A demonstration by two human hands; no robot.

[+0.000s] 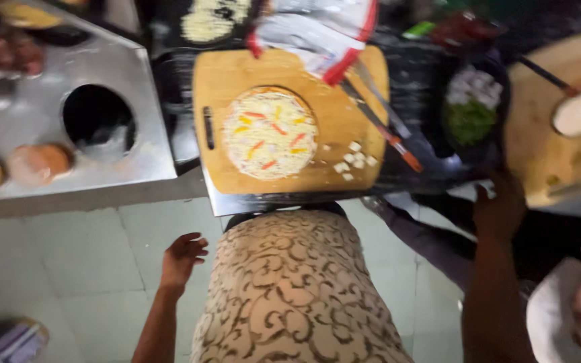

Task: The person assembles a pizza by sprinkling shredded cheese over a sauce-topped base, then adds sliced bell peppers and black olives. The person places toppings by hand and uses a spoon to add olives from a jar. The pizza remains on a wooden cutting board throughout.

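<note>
My left hand [183, 259] hangs open over the pale tiled floor, beside my patterned beige garment [290, 289], and holds nothing. My right hand [499, 208] reaches to the near rim of a black bowl [499, 134] of chopped greens and white pieces; its fingers are hidden by blur. Straight ahead, a wooden board [364, 74] carries a round uncooked pizza [270, 134] topped with cheese and red and yellow strips. A few white cheese cubes [354, 161] lie loose on the board.
Orange-handled tongs [388, 131] lie across the board's right side, under a red-and-white bag [317, 33]. At the right, a ladle of white sauce [576, 114] rests on a round wooden board [546, 161]. The steel counter [136, 81] on the left has a round hole and buns [38, 161]. Another person's hand [1, 50] is at top left.
</note>
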